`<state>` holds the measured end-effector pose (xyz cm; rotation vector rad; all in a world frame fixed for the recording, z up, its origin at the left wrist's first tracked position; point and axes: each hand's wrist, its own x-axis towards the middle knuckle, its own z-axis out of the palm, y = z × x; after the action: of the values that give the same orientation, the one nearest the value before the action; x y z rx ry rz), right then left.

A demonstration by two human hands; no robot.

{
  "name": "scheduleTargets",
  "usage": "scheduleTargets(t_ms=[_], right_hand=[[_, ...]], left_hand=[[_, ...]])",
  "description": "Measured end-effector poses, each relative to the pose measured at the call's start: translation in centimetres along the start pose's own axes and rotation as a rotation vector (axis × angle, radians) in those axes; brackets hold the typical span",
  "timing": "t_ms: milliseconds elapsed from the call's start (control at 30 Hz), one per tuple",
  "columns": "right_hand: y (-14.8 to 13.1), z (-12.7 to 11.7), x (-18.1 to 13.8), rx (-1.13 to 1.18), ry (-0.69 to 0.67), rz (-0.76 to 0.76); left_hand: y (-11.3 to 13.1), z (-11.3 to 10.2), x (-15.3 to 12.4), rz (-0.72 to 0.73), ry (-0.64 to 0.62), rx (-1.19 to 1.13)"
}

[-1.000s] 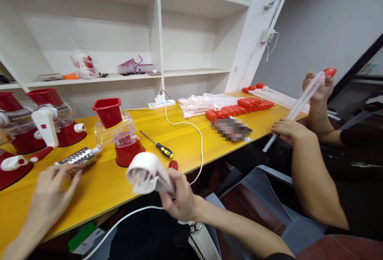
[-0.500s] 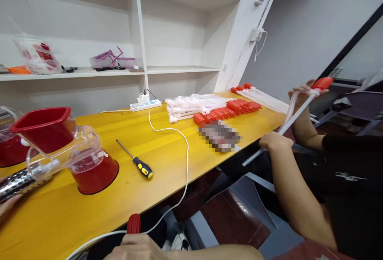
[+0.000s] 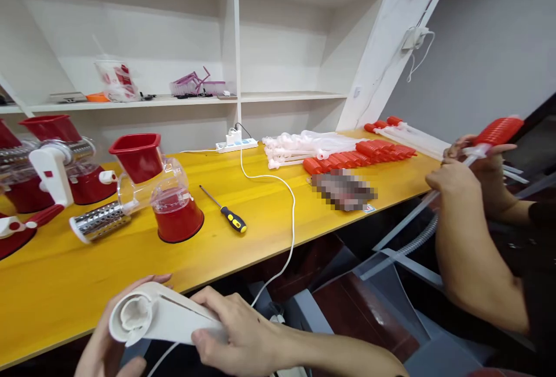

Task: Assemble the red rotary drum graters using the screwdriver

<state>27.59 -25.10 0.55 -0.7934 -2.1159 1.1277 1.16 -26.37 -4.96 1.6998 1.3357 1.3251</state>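
Both my hands hold a white plastic crank handle [image 3: 152, 319] at the bottom of the view, just in front of the yellow table's [image 3: 243, 249] near edge. My left hand [image 3: 108, 348] grips its round hub end from below. My right hand [image 3: 237, 333] wraps its flat arm. On the table ahead stands a red rotary grater [image 3: 169, 197] with a red hopper and a clear housing. Its metal drum [image 3: 99, 222] sticks out to the left.
More red graters [image 3: 52, 163] stand at the far left. A yellow-handled screwdriver [image 3: 226, 215], a white cable [image 3: 286, 203], a power strip [image 3: 237, 144] and rows of red-and-white tube parts [image 3: 347, 151] lie on the table. A co-worker's hands [image 3: 460, 174] at right hold a long tube with a red cap.
My left hand has left the metal drum on the table and joined my right hand on the white handle. The co-worker's tube has tilted lower. The view has swung.
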Motion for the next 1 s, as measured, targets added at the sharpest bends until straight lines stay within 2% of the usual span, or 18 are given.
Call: scheduleTargets(t_ms=[67,133,200,300,433,733,867,1000], right_hand=[[0.3,-0.2,0.3,0.115,-0.031,0.062],[1.1,-0.1,0.6,0.282,-0.057,0.111],[1.9,0.0,0.9,0.411,-0.117,0.184],[2.7,0.0,1.2,0.487,-0.229,0.302],[2.8,0.1,1.6,0.598,-0.314,0.366],[3.2,0.7,1.6,0.528,-0.277,0.375],[3.2,0.8,1.5,0.46,-0.253,0.355],[3.2,0.9,1.4,0.499,-0.227,0.395]], left_hand=[[2.3,1.5,0.3,0.015,-0.017,-0.078],[3.5,1.9,0.5,0.044,-0.018,-0.031],[4.0,1.6,0.5,0.027,-0.084,0.015],[4.0,1.1,0.3,0.002,-0.168,-0.011],[4.0,1.0,0.1,0.025,-0.244,-0.018],[4.0,1.2,-0.1,0.073,-0.28,-0.109],[3.5,1.4,-0.2,0.167,-0.249,-0.04],[3.4,1.3,-0.3,0.231,-0.214,0.02]])
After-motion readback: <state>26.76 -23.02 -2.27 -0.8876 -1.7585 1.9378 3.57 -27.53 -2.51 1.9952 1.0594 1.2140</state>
